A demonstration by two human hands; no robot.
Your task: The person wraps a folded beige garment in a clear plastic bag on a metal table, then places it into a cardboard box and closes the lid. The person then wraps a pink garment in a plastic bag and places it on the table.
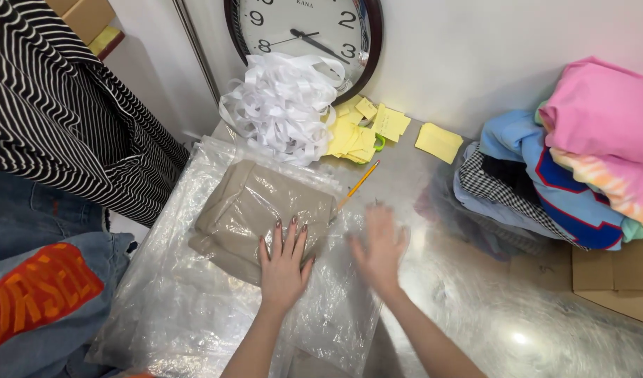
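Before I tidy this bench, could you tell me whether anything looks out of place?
The wall clock stands on the metal table propped against the wall, behind a loose tangle of white tape. Yellow paper slips lie scattered beside a pencil.

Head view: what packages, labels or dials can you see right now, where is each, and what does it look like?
Bagged beige garment: folded, in clear plastic, under left hand, on a stack of clear bags.
Yellow paper slips: scattered near the wall.
Wall clock: round, dark rim, white face.
Cardboard box: brown, far right.
Right hand: blurred, beside the bag.
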